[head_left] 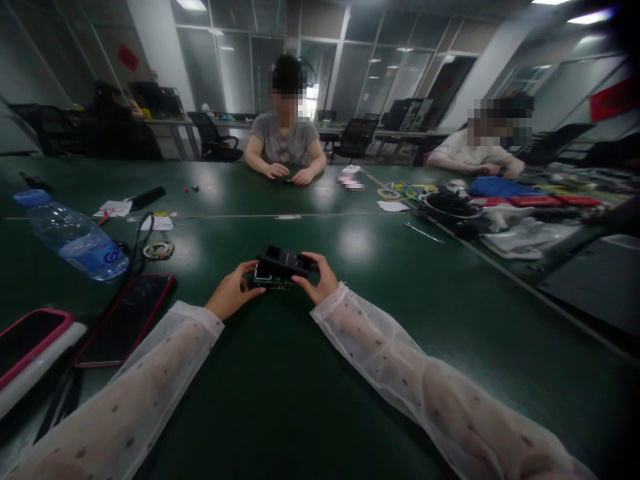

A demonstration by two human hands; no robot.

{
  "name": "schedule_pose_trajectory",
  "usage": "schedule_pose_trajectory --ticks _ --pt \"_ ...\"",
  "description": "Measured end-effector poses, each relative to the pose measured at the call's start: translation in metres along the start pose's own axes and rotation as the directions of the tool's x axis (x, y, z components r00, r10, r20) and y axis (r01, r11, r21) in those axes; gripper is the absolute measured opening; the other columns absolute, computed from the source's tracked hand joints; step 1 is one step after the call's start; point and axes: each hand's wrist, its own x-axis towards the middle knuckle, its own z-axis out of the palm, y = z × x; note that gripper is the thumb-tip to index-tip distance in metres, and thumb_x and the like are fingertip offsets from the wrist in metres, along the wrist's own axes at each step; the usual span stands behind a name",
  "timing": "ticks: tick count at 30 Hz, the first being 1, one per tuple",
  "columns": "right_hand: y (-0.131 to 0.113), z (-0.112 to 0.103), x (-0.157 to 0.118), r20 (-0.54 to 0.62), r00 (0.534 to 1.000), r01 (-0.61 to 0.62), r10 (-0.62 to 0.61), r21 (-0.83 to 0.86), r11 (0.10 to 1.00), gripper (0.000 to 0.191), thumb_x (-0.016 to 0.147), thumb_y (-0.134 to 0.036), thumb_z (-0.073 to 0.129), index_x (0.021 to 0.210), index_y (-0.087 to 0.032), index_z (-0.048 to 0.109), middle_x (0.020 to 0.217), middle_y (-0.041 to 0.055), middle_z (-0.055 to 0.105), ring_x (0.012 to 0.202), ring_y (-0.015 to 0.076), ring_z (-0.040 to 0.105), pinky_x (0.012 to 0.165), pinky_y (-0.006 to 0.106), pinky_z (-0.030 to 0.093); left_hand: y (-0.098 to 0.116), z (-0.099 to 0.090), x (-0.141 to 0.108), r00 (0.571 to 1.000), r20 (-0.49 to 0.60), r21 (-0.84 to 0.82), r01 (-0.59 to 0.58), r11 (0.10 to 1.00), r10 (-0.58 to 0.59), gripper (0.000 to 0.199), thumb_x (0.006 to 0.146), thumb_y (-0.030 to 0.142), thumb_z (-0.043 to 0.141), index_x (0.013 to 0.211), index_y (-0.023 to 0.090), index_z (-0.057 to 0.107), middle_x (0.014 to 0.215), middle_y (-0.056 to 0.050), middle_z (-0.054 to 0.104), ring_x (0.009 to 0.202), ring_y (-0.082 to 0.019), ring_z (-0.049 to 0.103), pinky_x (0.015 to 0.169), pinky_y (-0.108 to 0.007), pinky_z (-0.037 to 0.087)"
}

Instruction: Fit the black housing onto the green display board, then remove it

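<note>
A black plastic cover [285, 261] is tilted over a green circuit board [274, 285] at the middle of the green table. My right hand [320, 279] grips the cover's right end between thumb and fingers. At the left end, my left hand [235, 291] has its thumb and fingers closed round the edge of the circuit board. The cover overlaps the board, its left side raised a little. How the two parts meet underneath is hidden.
A water bottle [83, 240] and two phones, one red-edged [127, 323], one pink-edged [33, 340], lie at left. A wrench [424, 233], cables [400, 192] and a grey case [600, 280] are at right on the green table [400, 320]. Two people sit across it.
</note>
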Motion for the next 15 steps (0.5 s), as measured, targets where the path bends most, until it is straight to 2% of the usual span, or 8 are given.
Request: schedule_pose_trajectory --ticks 5,10,15 --pt "0.0025 0.0000 -0.0002 0.073 0.997 -0.003 0.002 0.020 1.000 0.053 0.072 -0.035 0.069 0.118 -0.022 0.044 0.111 0.0091 0.056 0.098 0.0238 0.059 0.085 0.044 0.051 -0.0019 0.0007 0.0004 1.000 -0.005 0.015 0.023 1.000 -0.022 0.065 0.074 0.040 0.067 0.127 0.018 0.037 0.116 -0.014 0.059 0.055 -0.012 0.055 0.050 -0.026 0.043" --pt "-0.0016 -0.0020 0.0003 0.081 0.997 0.018 -0.018 -0.002 1.000 0.053 0.072 -0.032 0.069 0.118 -0.022 0.045 0.112 0.0093 0.056 0.102 0.0241 0.058 0.086 0.045 0.050 -0.0034 0.0020 0.0007 1.000 -0.018 -0.008 0.007 1.000 -0.007 0.065 0.074 0.037 0.067 0.129 0.019 0.036 0.120 -0.015 0.056 0.054 -0.010 0.054 0.051 -0.026 0.043" --pt "-0.0040 -0.0018 0.0003 0.144 0.988 0.060 -0.053 -0.044 0.997 0.052 0.073 -0.030 0.069 0.118 -0.022 0.045 0.112 0.0091 0.056 0.103 0.0239 0.057 0.087 0.045 0.050 -0.0029 0.0008 0.0011 1.000 -0.012 0.020 -0.013 1.000 0.013 0.067 0.074 0.036 0.067 0.131 0.019 0.036 0.113 -0.013 0.059 0.056 -0.012 0.055 0.052 -0.026 0.043"
